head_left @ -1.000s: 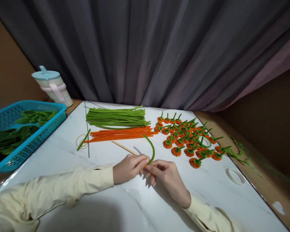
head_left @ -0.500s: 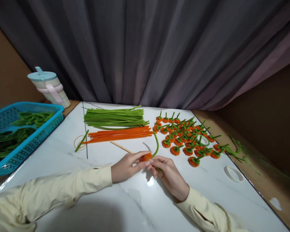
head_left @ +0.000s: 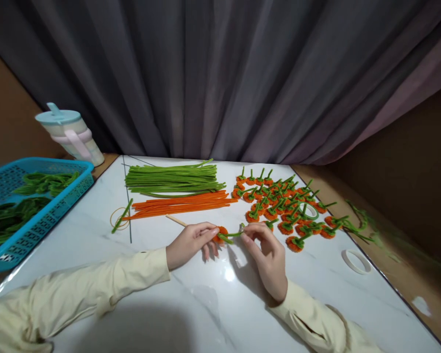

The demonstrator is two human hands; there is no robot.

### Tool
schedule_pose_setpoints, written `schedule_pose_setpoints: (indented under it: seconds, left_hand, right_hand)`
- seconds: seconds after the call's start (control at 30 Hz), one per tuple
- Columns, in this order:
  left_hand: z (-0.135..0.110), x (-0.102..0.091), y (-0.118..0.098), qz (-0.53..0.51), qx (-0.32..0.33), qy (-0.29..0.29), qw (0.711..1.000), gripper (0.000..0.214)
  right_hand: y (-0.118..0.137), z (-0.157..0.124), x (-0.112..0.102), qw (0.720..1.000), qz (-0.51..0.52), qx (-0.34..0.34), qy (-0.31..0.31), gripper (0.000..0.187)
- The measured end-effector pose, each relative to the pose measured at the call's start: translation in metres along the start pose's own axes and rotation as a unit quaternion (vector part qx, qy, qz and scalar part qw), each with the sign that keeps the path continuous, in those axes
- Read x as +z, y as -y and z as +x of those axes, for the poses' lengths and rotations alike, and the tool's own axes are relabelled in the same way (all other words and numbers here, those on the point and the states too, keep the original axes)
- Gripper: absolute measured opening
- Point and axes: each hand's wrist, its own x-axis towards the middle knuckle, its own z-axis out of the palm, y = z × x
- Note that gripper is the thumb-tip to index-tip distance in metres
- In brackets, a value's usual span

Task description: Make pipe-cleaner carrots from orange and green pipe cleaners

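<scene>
Between the thumb and fingers of my left hand (head_left: 194,242) is a small orange pipe-cleaner pumpkin (head_left: 219,234). A green pipe cleaner (head_left: 235,234) runs from it toward the right, and my right hand (head_left: 262,250) pinches its far end. A second short green end points down and right from the pumpkin. Behind my left hand a thin wooden stick (head_left: 175,220) sticks out; whether the hand holds it I cannot tell. Beyond the hands lie a bundle of green pipe cleaners (head_left: 172,179) and a bundle of orange ones (head_left: 180,204).
Several finished orange pumpkins with green stems (head_left: 279,201) cover the table's right side, with a green tape roll (head_left: 314,211) among them. A white tape roll (head_left: 356,261) lies near the right edge. A blue basket (head_left: 69,193) and a tumbler (head_left: 71,135) stand at left.
My right hand has moved right and up from the pumpkin, drawing the green pipe cleaner out sideways. It stood upright before. My left hand keeps the pumpkin, now turned.
</scene>
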Motion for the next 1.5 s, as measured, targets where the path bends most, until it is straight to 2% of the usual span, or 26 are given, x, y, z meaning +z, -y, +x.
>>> schedule_pose_setpoints:
  seconds: [0.07, 0.1, 0.17, 0.23, 0.4, 0.53, 0.7, 0.87, 0.93, 1.07, 1.2, 1.37, 1.5]
  left_hand:
    - [0.000, -0.001, 0.002, -0.007, -0.005, -0.005, 1.000, 0.045]
    - [0.000, -0.002, 0.003, -0.008, -0.007, -0.007, 1.000, 0.046]
    - [0.000, -0.003, 0.004, -0.012, -0.006, -0.006, 1.000, 0.046]
    - [0.000, -0.004, 0.003, -0.031, -0.005, 0.002, 1.000, 0.046]
    - [-0.001, -0.004, -0.001, -0.146, -0.047, 0.049, 0.987, 0.048]
    - [0.000, -0.002, -0.001, -0.201, -0.062, 0.040, 0.977, 0.040]
    - [0.001, -0.002, -0.001, -0.177, -0.048, 0.018, 0.983, 0.038]
    - [0.001, -0.002, 0.001, -0.139, -0.055, 0.033, 0.988, 0.045]
    - [0.000, -0.003, 0.001, -0.130, -0.065, 0.049, 0.988, 0.045]
    - [-0.002, -0.004, 0.002, -0.101, -0.080, 0.087, 0.988, 0.047]
    - [-0.002, -0.004, 0.002, -0.094, -0.074, 0.086, 0.989, 0.046]
    - [0.001, -0.005, 0.004, -0.198, -0.080, 0.071, 0.974, 0.039]
    - [0.002, -0.007, 0.005, -0.220, -0.075, 0.056, 0.971, 0.030]
  right_hand:
    - [0.001, 0.001, -0.001, 0.988, -0.084, -0.125, 0.033, 0.008]
    - [0.002, 0.001, 0.000, 0.978, -0.115, -0.164, 0.058, 0.009]
    - [0.001, 0.000, 0.001, 0.962, -0.155, -0.200, 0.099, 0.012]
    - [0.000, -0.001, 0.003, 0.956, -0.169, -0.212, 0.112, 0.013]
    - [-0.002, -0.003, 0.003, 0.955, -0.165, -0.221, 0.112, 0.015]
    - [0.002, -0.003, 0.003, 0.959, -0.141, -0.206, 0.132, 0.016]
    - [0.002, -0.004, 0.005, 0.971, -0.121, -0.145, 0.147, 0.020]
    - [-0.001, -0.007, 0.006, 0.983, -0.078, -0.060, 0.156, 0.013]
    - [0.001, -0.008, 0.006, 0.982, -0.064, -0.070, 0.165, 0.011]
    - [0.008, -0.008, 0.006, 0.973, -0.049, -0.133, 0.181, 0.012]
    - [0.009, -0.006, 0.007, 0.964, -0.041, -0.173, 0.198, 0.015]
    - [-0.001, -0.005, 0.007, 0.970, -0.063, -0.201, 0.119, 0.026]
    - [-0.003, -0.006, 0.006, 0.968, -0.083, -0.205, 0.118, 0.035]
